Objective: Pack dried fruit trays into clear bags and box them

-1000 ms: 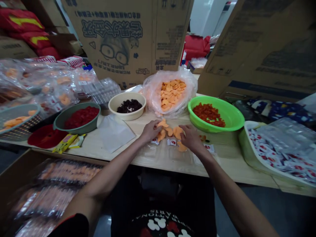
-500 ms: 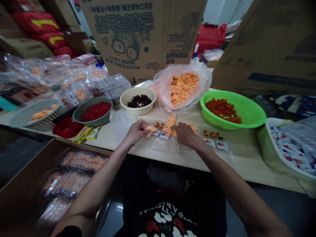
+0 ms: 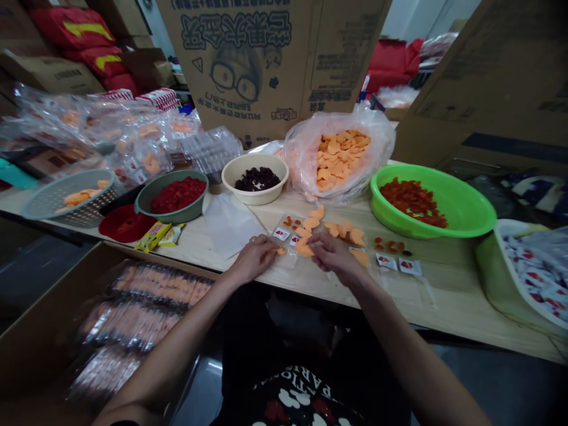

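At the table's front edge my left hand (image 3: 255,259) has its fingers closed on a flat orange piece (image 3: 280,251), low over a clear plastic tray. To its right, my right hand (image 3: 332,253) pinches another orange piece (image 3: 304,247) between thumb and fingers. More scalloped orange pieces (image 3: 344,229) lie just beyond the right hand, some overlapping. Small white sachets with a red print (image 3: 281,234) and little orange-red dried bits (image 3: 291,222) sit in the clear trays around my hands. The tray outlines are hard to make out.
Behind stand a plastic bag of orange pieces (image 3: 306,160), a cream bowl (image 3: 277,192) of dark bits and a lime-green basin (image 3: 470,204). Left are a grey-green bowl (image 3: 173,220) of red pieces and a colander (image 3: 89,216). An open carton (image 3: 48,290) holds wrapped packs. A sachet tub (image 3: 497,278) stands right.
My left hand has come down and nearer the table edge with its orange piece. My right hand has turned, and orange pieces near it now show more fully. The view has shifted slightly.
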`<state>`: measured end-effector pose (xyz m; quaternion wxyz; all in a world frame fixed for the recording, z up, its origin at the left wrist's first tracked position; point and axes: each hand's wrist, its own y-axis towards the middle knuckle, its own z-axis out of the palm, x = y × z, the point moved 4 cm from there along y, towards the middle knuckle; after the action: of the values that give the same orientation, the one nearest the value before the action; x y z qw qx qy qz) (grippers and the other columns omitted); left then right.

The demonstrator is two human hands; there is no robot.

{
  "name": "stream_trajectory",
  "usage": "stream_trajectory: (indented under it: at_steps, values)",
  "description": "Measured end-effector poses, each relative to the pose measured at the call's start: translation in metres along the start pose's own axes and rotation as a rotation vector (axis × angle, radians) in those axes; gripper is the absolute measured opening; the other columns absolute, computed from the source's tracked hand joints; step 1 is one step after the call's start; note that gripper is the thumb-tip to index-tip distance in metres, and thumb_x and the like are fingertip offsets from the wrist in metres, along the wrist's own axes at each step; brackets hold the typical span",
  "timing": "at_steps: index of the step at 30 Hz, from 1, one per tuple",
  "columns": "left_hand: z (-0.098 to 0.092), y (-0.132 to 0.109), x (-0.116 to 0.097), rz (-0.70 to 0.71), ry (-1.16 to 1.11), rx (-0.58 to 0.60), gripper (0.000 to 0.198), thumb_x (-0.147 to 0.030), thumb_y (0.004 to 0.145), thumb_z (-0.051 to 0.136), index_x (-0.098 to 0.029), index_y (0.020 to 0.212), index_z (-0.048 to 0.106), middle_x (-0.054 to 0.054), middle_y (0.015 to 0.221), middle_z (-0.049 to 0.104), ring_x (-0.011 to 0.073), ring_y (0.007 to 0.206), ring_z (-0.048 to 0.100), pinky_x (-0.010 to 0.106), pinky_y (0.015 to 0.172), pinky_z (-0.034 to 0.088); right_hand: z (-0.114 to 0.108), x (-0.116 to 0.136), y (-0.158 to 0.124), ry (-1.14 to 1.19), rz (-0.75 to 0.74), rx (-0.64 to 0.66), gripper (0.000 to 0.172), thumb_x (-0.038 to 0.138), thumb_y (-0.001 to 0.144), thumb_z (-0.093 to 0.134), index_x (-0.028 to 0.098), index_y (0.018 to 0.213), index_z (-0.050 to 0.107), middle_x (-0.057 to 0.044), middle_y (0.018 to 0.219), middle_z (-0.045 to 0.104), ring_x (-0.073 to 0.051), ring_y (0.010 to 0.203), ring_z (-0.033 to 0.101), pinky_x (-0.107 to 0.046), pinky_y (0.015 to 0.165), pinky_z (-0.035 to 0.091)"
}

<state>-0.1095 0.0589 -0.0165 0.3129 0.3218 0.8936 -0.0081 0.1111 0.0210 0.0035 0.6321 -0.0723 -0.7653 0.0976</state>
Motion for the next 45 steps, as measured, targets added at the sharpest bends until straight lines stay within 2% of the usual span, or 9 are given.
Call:
stream_trajectory:
  at_steps: [6, 11, 16, 20, 27, 31, 37, 42, 45]
  values:
    - [0.015, -0.016, -0.012, -0.198, 0.050, 0.014, 0.023, -0.028, 0.090, 0.061, -0.020, 0.110, 0.068, 0.005, 0.097, 0.057, 0.0187, 0.083, 0.060, 0.030, 0.077, 0.049, 0.038, -0.022, -0.011, 0.254, 0.122, -0.116, 0.028, 0.038, 0.083, 0.054, 0.020, 0.103, 0.052, 0.007, 0.056, 0.051, -0.009, 0.042, 0.042, -0.019, 0.040, 0.028]
    - [0.018, -0.020, -0.027, -0.089, 0.028, 0.009, 0.027, -0.021, 0.094, 0.052, -0.020, 0.118, 0.063, 0.007, 0.105, 0.058, 0.0201, 0.096, 0.061, 0.032, 0.086, 0.050, 0.032, -0.031, -0.021, -0.401, 0.130, -0.209, 0.016, 0.027, 0.094, 0.047, 0.018, 0.107, 0.051, -0.001, 0.066, 0.063, -0.016, 0.052, 0.057, -0.025, 0.049, 0.036]
    - [0.020, -0.015, -0.032, -0.094, 0.078, 0.086, 0.014, -0.019, 0.093, 0.053, -0.018, 0.098, 0.066, 0.008, 0.098, 0.063, 0.0211, 0.092, 0.061, 0.033, 0.085, 0.050, 0.031, -0.013, -0.042, -1.115, -0.044, -0.132, 0.027, 0.030, 0.101, 0.042, 0.015, 0.100, 0.064, -0.014, 0.090, 0.071, -0.026, 0.086, 0.066, -0.035, 0.070, 0.040]
    - [0.023, -0.014, -0.037, -0.064, 0.089, 0.134, 0.018, -0.022, 0.090, 0.060, -0.019, 0.107, 0.066, 0.008, 0.102, 0.066, 0.0229, 0.097, 0.061, 0.036, 0.091, 0.048, 0.041, -0.005, -0.049, -1.272, -0.297, 0.008, 0.016, 0.017, 0.091, 0.053, 0.013, 0.098, 0.066, -0.016, 0.105, 0.067, -0.031, 0.104, 0.058, -0.041, 0.083, 0.037]
    - [0.015, 0.005, -0.036, -0.171, 0.275, 0.199, 0.019, -0.020, 0.093, 0.051, -0.018, 0.092, 0.070, 0.010, 0.100, 0.063, 0.0232, 0.095, 0.061, 0.034, 0.086, 0.047, 0.049, -0.006, -0.036, -1.203, -0.205, -0.050, 0.022, 0.028, 0.096, 0.052, 0.014, 0.103, 0.066, -0.017, 0.109, 0.065, -0.032, 0.108, 0.054, -0.044, 0.089, 0.035]
    - [0.012, 0.051, -0.050, -0.104, 0.367, 0.067, 0.026, -0.022, 0.097, 0.046, -0.020, 0.104, 0.070, 0.010, 0.104, 0.063, 0.0247, 0.100, 0.058, 0.036, 0.090, 0.045, 0.025, 0.001, -0.042, -1.151, -0.199, -0.139, 0.021, 0.030, 0.096, 0.052, 0.017, 0.107, 0.065, -0.014, 0.108, 0.065, -0.029, 0.108, 0.056, -0.041, 0.091, 0.037]
    - [0.034, 0.101, -0.050, -0.100, 0.308, 0.124, 0.016, -0.014, 0.091, 0.053, -0.019, 0.100, 0.066, 0.011, 0.101, 0.063, 0.0270, 0.098, 0.060, 0.040, 0.089, 0.045, -0.060, -0.010, -0.051, -1.158, 0.069, -0.481, 0.030, 0.026, 0.097, 0.048, 0.011, 0.119, 0.061, -0.021, 0.114, 0.063, -0.031, 0.101, 0.062, -0.040, 0.084, 0.043]
    - [0.038, 0.087, -0.078, -0.036, 0.127, -0.089, 0.008, -0.016, 0.090, 0.055, -0.020, 0.096, 0.059, 0.007, 0.097, 0.059, 0.0228, 0.093, 0.059, 0.037, 0.083, 0.048, -0.083, -0.028, -0.037, -1.120, 0.168, -0.469, 0.047, 0.033, 0.095, 0.052, 0.006, 0.133, 0.052, -0.026, 0.120, 0.063, -0.039, 0.112, 0.059, -0.046, 0.087, 0.045]
    - [0.061, 0.061, -0.109, 0.044, -0.025, -0.072, 0.004, -0.020, 0.091, 0.057, -0.019, 0.095, 0.057, 0.005, 0.098, 0.057, 0.0197, 0.090, 0.058, 0.033, 0.080, 0.050, -0.080, -0.034, -0.026, -1.061, 0.151, -0.450, 0.049, 0.022, 0.090, 0.054, 0.004, 0.136, 0.049, -0.025, 0.127, 0.060, -0.036, 0.117, 0.057, -0.044, 0.091, 0.044]
